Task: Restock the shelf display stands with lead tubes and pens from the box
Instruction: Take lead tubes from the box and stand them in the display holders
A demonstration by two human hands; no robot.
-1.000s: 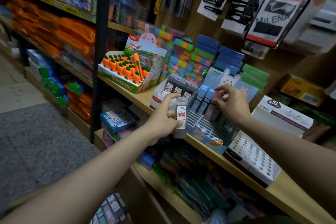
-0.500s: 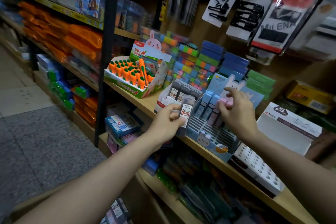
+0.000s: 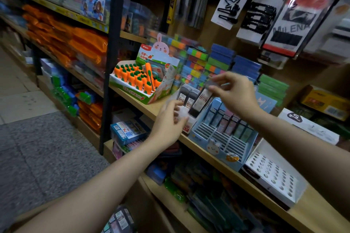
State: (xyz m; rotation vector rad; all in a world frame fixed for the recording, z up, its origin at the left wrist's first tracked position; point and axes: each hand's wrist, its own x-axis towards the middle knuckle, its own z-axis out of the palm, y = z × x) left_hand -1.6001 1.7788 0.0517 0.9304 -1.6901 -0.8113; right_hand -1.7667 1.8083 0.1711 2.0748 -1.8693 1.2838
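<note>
**Lead tube in hand above the stands, most slots unfilled**

Nearest to us, low on the right, a white stand with round holes (image 3: pixel 272 174) sits on the wooden shelf (image 3: pixel 208 159). Every hole we can see is bare, so we judge the pens not yet stocked there.

Next along, the blue stand with a rabbit on its front (image 3: pixel 223 138) has its front rows of slots bare; a single row of tubes (image 3: pixel 233 125) stands at its back. We judge this one only begun.

Our left hand (image 3: pixel 168 125) hovers just in front of the white stand, fingers loosely spread and holding nothing that we can make out; it is blurred, so we cannot tell whether the fingertips touch the stand.

Our right hand (image 3: pixel 234 92) is raised above both stands and pinches the top end of a dark lead tube (image 3: pixel 200 101) between thumb and fingertips. The tube hangs tilted, its lower end down near the white stand of dark tubes (image 3: pixel 186 117), where a few like tubes (image 3: pixel 187 94) already stand at the back. It is not seated in any slot.

Farther back stand a carton of carrot-shaped items (image 3: pixel 136 81) and stacks of coloured blocks (image 3: pixel 198 62); hair clip cards (image 3: pixel 231 4) hang above.

The supply box is not identifiable to us. Much remains: this tube, the blue stand's rows, all the pens.
</note>
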